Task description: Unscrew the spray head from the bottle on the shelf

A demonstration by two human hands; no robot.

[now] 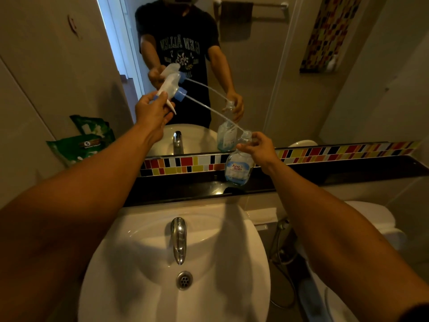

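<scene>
From the head camera I read "King's Stella" on the clear spray bottle (pixel 238 169), which stands on the dark ledge (pixel 325 173) above the white sink (pixel 139 275), a little blue liquid at its bottom. My right hand (pixel 258 148) grips its neck. My left hand (pixel 153 111) clamps the white trigger head (pixel 169 87), lifted out, its dip tube (pixel 213 112) slanting into the bottle's mouth.

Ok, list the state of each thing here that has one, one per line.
Spray head: off the bottle, lifted, held by left hand.
Tube: its end at the bottle's mouth.
Bottle: uncapped, upright on ledge, neck held by right hand.
Tap: no water running.
Drain: unplugged.
</scene>
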